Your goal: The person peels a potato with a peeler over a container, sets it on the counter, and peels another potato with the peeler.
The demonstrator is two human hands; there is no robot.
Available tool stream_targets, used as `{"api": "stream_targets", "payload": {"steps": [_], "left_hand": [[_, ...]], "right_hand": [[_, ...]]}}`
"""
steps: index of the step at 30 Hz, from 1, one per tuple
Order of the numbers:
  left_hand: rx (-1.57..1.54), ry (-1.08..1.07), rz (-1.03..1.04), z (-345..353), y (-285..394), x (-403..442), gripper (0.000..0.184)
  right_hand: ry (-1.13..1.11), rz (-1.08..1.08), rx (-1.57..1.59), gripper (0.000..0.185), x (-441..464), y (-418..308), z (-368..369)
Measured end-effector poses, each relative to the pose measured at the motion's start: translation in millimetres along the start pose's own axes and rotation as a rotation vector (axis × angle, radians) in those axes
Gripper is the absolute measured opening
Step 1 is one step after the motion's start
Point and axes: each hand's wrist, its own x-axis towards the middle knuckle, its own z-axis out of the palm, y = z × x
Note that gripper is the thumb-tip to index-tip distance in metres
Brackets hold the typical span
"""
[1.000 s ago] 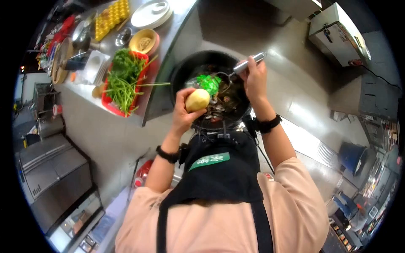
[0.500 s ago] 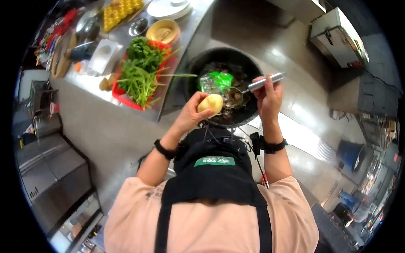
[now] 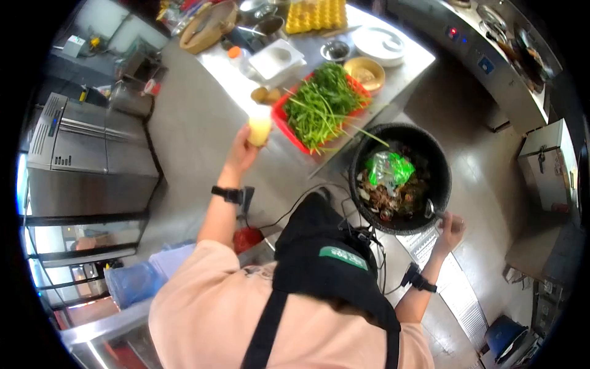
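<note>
A peeled, pale yellow potato [image 3: 260, 131] is gripped in my left hand [image 3: 244, 150], out by the near edge of the metal table. My right hand [image 3: 452, 231] is wrapped round the handle of a metal peeler [image 3: 429, 210], whose looped head reaches over the rim of a black bin [image 3: 444, 165]. Inside the bin lie dark food scraps and a crumpled green and clear plastic bag [image 3: 391, 170]. Just beyond the potato, several unpeeled potatoes [image 3: 265, 95] sit on the table beside a red basket [image 3: 279, 118] heaped with leafy green stalks [image 3: 322, 106].
On the metal table [image 3: 393, 93] are a white container [image 3: 276, 59], an orange-capped bottle [image 3: 241, 61], a yellow bowl [image 3: 367, 74], white plates [image 3: 379, 44] and a yellow egg tray [image 3: 315, 15]. One long stalk sticks out over the bin. Steel cabinets [image 3: 92, 163] stand left.
My left hand has carried the potato from over the bin leftward to the table's edge. The peeler has dropped lower at the bin's right side. My view has turned left.
</note>
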Motion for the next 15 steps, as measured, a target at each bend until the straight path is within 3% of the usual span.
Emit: {"api": "stream_targets", "payload": {"steps": [2,6,9,11,12,14,15], "left_hand": [[-0.065,0.185,0.034,-60.9,15.2,22.6,0.044],[-0.029,0.243,0.06,-178.7,18.7,84.9,0.038],[-0.037,0.424,0.072,-257.0,22.7,163.1,0.033],[0.142,0.587,0.019,-320.7,12.1,202.5,0.038],[0.127,0.588,-0.003,-329.5,13.8,214.7,0.038],[0.571,0.662,-0.203,-326.9,25.7,232.2,0.046],[0.566,0.651,-0.218,-337.1,17.3,244.4,0.046]], "right_hand": [[0.112,0.064,0.042,0.014,-18.3,-5.0,12.2],[0.224,0.044,0.025,0.018,-51.6,-1.0,39.8],[0.327,0.062,0.083,0.022,-84.6,-23.9,93.4],[0.274,0.077,0.064,0.02,-107.7,-25.3,116.1],[0.306,0.064,0.115,0.019,-115.9,-32.9,138.4],[0.304,0.059,0.123,0.017,-130.1,-43.6,158.6],[0.315,0.06,0.108,0.017,-136.0,-53.7,168.3]]}}
